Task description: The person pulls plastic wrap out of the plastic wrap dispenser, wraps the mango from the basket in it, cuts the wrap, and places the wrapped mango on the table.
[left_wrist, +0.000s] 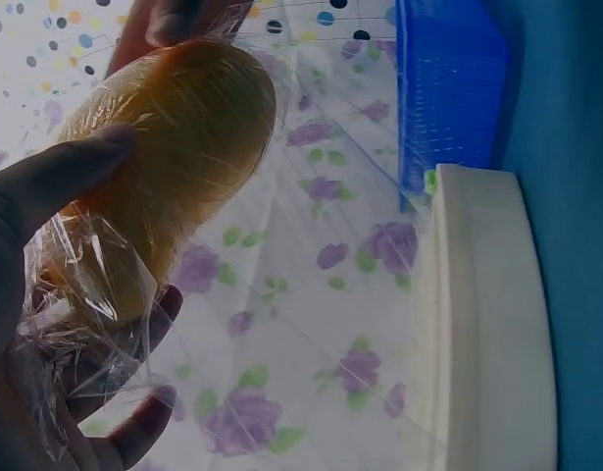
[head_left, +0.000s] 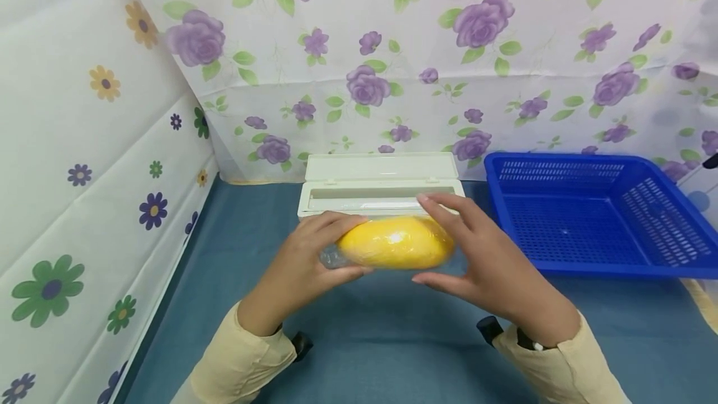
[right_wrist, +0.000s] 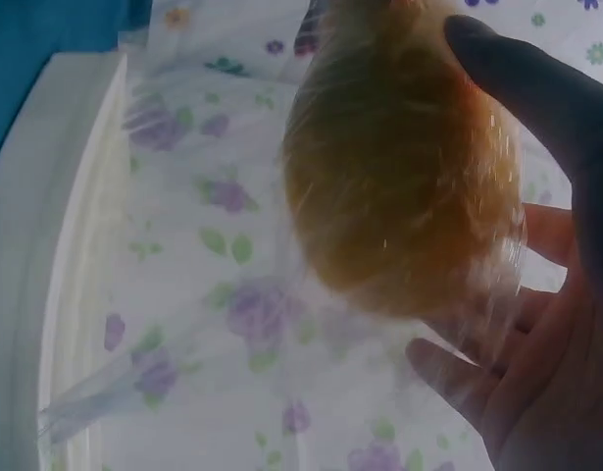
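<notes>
A yellow oval fruit, wrapped in glossy clear cling film, is lifted over the table between both hands. The left hand grips its left end, thumb below and fingers above; bunched film gathers by that palm. Around the right end, the right hand spreads its fingers and thumb, with the fingertips close above the fruit. In the right wrist view, a loose sheet of film reaches toward the long white box. That box, its lid raised, stands just behind the fruit and is partly hidden by it.
A blue plastic basket with mesh sides stands at the right, beside the white box. Flower-patterned sheets rise behind and along the left. A blue-green cloth covers the table.
</notes>
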A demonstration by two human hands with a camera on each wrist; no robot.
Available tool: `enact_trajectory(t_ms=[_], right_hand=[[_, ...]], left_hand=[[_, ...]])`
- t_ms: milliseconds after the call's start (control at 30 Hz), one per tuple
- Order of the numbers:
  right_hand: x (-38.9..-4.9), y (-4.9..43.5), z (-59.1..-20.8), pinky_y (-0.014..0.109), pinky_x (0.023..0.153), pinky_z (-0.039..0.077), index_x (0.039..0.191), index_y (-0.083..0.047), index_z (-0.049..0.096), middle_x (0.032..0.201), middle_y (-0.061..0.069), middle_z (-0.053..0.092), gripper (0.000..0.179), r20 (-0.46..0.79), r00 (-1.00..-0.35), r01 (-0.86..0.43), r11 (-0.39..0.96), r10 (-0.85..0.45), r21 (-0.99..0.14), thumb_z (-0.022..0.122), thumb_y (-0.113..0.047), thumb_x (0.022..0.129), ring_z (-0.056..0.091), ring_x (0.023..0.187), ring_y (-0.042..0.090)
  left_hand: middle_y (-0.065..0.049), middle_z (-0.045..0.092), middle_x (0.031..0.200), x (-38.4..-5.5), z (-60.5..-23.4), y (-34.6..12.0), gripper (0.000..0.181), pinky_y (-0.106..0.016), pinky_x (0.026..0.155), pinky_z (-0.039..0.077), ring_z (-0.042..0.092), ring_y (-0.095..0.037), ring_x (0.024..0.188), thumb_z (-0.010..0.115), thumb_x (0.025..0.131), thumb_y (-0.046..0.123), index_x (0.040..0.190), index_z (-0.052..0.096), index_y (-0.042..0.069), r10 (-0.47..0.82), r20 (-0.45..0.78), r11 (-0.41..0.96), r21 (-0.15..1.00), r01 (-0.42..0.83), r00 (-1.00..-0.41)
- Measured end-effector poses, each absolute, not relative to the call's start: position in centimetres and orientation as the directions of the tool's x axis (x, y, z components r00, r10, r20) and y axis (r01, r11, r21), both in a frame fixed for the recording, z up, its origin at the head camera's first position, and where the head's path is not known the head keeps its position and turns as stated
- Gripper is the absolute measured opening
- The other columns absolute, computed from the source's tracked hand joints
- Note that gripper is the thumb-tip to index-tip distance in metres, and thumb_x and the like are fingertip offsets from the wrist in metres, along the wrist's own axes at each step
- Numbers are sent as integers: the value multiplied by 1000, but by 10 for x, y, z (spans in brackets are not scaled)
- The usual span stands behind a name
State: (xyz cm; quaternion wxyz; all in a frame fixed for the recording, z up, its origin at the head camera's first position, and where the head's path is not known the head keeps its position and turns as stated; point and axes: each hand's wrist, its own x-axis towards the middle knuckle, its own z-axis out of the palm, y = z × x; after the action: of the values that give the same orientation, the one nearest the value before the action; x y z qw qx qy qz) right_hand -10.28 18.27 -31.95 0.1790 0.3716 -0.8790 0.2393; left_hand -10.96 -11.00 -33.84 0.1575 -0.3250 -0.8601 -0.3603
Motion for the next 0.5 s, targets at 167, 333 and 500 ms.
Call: enact_trajectory(t_ms=[167,333,500], right_hand=[[-100,174,-324,51,100,53,159,-21,34,154,10,43,89,467,-648,-755,588,-601,-290,73,-55,86,51,133,30],[-99,168,-332,50,100,52,157,-26,36,151,6,47,86,427,-653,-754,589,-625,-291,78,-48,85,52,131,28],[-101,164,-339,43,98,55,154,-25,42,145,3,51,80,385,-657,-753,574,-647,-321,77,-48,86,57,125,22]], left_hand=[[5,68,126,-109,-348,-109,66,-44,97,53,61,-18,115,90,74,36,134,65,26,461,448,544,539,643,-766],[7,69,125,-106,-354,-109,63,-43,95,54,61,-15,113,88,76,40,133,66,26,483,396,560,547,623,-781],[9,69,121,-105,-361,-110,61,-42,96,52,61,-13,112,86,77,44,133,66,27,495,365,562,558,610,-789]])
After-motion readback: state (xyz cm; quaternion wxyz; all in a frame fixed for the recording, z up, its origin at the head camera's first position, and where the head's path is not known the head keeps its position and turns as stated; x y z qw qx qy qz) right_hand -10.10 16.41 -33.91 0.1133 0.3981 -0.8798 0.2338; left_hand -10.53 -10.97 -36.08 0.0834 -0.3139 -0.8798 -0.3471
